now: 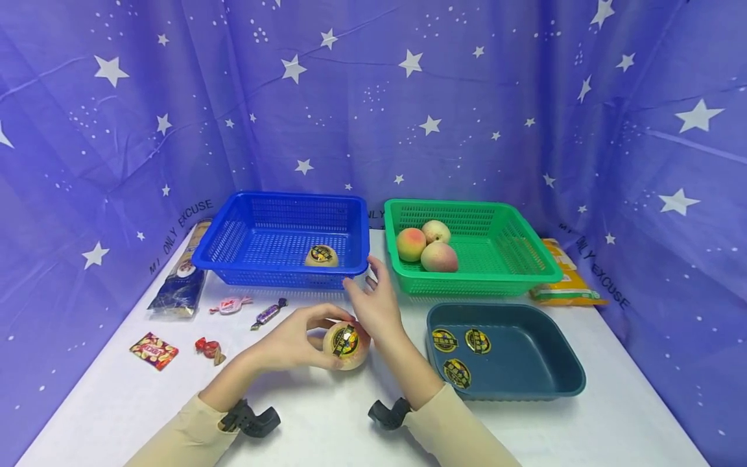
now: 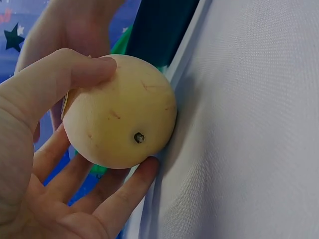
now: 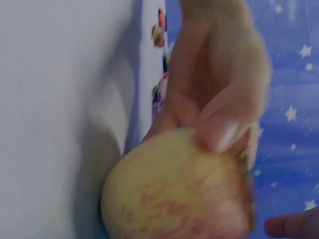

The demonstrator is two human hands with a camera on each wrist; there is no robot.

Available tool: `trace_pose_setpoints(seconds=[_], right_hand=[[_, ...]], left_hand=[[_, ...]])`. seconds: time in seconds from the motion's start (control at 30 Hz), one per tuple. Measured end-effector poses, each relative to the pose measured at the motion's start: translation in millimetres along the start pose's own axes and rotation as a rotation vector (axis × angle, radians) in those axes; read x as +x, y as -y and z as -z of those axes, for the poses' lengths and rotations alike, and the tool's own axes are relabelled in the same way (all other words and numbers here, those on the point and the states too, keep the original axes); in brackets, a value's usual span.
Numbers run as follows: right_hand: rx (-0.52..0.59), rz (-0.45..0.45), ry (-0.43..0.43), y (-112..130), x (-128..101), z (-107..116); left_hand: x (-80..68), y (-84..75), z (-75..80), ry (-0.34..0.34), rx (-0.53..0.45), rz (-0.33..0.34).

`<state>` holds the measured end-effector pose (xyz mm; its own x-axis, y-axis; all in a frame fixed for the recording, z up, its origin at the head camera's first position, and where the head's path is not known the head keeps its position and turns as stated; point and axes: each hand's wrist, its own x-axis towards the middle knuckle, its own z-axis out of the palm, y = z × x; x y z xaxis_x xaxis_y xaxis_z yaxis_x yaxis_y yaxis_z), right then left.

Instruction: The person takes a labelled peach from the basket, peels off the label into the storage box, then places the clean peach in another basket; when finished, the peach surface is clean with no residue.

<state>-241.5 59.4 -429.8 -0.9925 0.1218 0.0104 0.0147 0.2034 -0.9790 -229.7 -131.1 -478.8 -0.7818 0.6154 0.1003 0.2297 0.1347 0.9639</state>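
Note:
My left hand [image 1: 297,340] holds a peach [image 1: 353,357] low over the white table, its thumb and fingers around the fruit. A round black-and-gold sticker [image 1: 345,341] shows on the peach. In the left wrist view, the stem end of the peach [image 2: 124,117] is turned to the camera. Just behind and right of it is my right hand [image 1: 376,308], thumb and fingers apart, nothing held between them. Its fingertips are near the front corner of a blue basket [image 1: 280,275], where another stickered peach [image 1: 322,259] lies.
A green basket [image 1: 490,285] at back right holds three peaches [image 1: 439,257]. In front of it, a dark teal tray [image 1: 525,350] carries three loose stickers [image 1: 457,373]. Wrapped candies [image 1: 230,305] lie at left, beside a blue packet [image 1: 181,285]. An orange packet [image 1: 569,279] lies far right.

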Motion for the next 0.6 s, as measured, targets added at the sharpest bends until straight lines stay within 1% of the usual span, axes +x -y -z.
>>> trace_pose_setpoints(seconds=[0.07, 0.13, 0.23, 0.3, 0.37, 0.5, 0.6], right_hand=[[-0.037, -0.025, 0.012, 3.8, -9.3, 6.0], [-0.053, -0.030, 0.022, 5.6, -18.5, 11.8], [-0.037, 0.009, 0.046, 6.8, -30.2, 20.5], [-0.034, 0.078, 0.084, 6.8, -35.9, 27.3], [-0.058, 0.154, 0.141, 6.3, -38.9, 34.6], [-0.217, 0.314, 0.261, 5.9, -39.6, 48.8], [-0.362, 0.423, 0.325, 5.8, -37.9, 56.1]], left_hand=[[-0.6, -0.4, 0.2, -0.001, -0.012, 0.007], [-1.3, -0.8, 0.5, 0.000, -0.018, 0.013], [-1.7, -1.2, 1.1, -0.002, -0.024, 0.033], [-1.2, -1.2, 1.1, -0.002, -0.030, 0.045], [-0.4, -0.8, 1.0, -0.002, -0.036, 0.049], [0.3, 0.5, 0.9, -0.002, -0.030, 0.041], [-0.4, 1.0, 1.2, -0.010, -0.019, 0.040]])
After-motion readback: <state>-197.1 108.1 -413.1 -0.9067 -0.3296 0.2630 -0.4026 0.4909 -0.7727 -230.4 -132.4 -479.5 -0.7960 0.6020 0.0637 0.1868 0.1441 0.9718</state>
